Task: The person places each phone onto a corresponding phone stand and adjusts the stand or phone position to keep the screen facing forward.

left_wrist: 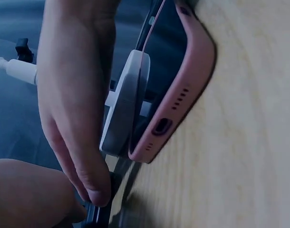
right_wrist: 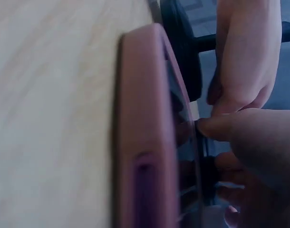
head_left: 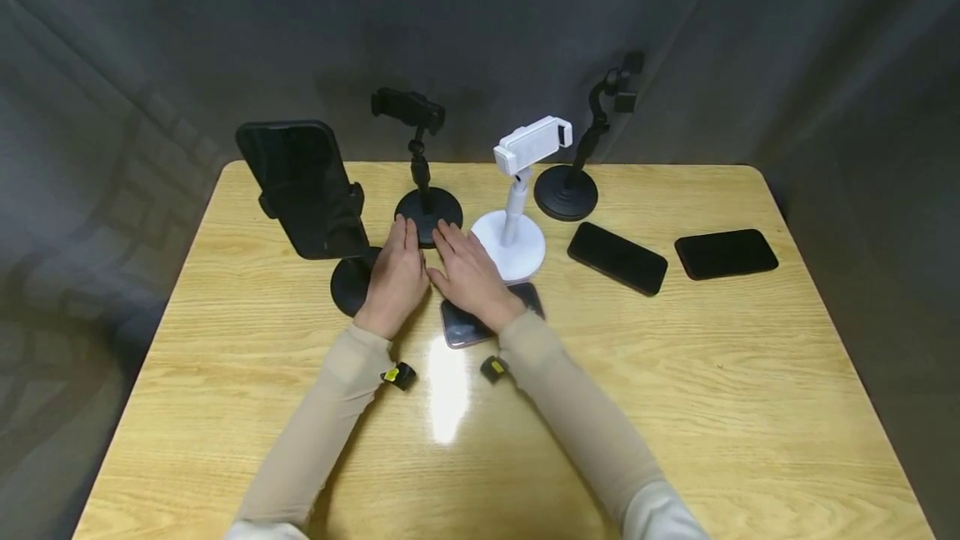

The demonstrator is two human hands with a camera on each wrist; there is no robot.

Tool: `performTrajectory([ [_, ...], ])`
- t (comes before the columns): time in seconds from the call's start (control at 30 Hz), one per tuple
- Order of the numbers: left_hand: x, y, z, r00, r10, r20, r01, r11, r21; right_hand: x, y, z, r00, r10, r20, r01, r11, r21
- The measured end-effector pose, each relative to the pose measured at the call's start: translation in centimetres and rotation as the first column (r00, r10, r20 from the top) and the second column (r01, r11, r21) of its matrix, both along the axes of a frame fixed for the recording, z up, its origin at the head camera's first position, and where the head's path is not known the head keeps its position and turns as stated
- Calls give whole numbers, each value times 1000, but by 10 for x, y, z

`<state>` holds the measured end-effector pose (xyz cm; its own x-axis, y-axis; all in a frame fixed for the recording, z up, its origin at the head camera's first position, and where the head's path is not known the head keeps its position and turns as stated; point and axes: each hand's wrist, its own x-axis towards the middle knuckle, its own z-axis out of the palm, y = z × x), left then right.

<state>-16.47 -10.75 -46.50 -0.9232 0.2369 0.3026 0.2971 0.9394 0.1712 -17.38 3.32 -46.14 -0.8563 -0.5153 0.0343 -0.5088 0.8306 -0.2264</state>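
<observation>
In the head view my left hand point(head_left: 393, 277) and right hand point(head_left: 471, 272) lie side by side, with extended fingers at the near edge of a black phone stand's round base point(head_left: 429, 215). The stand's holder point(head_left: 408, 108) rises behind them. Below my right hand and wrist lies a phone in a pink case point(head_left: 528, 297), partly covered. Its pink edge point(left_wrist: 183, 90) shows in the left wrist view, next to my right hand point(left_wrist: 76, 95). Up close in the right wrist view, my right hand's thumb point(right_wrist: 218, 127) is near my left hand point(right_wrist: 247, 61).
Left of the hands stands a black stand holding a phone point(head_left: 303, 190). A white stand point(head_left: 516, 252) is just right of my right hand, with another black stand point(head_left: 566, 192) behind it. Two black phones point(head_left: 617, 258) lie farther right on the wooden table point(head_left: 712, 407).
</observation>
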Motion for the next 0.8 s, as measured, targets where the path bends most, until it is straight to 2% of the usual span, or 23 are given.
performTrajectory([
  [0.17, -4, 2, 2, 999, 32, 41, -28, 996, -89, 0, -3, 5, 1000, 6, 31, -7, 999, 38],
  [0.23, -5, 3, 2, 998, 33, 52, -28, 995, -93, 0, -3, 6, 1000, 4, 28, -6, 998, 56],
  [0.3, -6, 5, 2, 998, 28, 52, -21, 989, -145, 0, -2, 7, 1000, 0, 23, -2, 998, 65],
  [0.43, -3, 8, 2, 999, 27, 22, -20, 961, -275, 0, 0, 9, 1000, 7, 2, -7, 997, 72],
  [0.57, 1, 10, -1, 1000, 30, -6, -30, 942, -335, 0, 5, 10, 1000, 26, -10, -25, 998, 63],
  [0.67, 2, 11, -2, 999, 25, -28, -33, 944, -327, 1, 7, 9, 999, 38, -31, -36, 998, 56],
  [0.8, 4, 13, -2, 999, 13, -52, -27, 959, -282, 4, 10, 9, 997, 58, -52, -55, 997, 59],
])
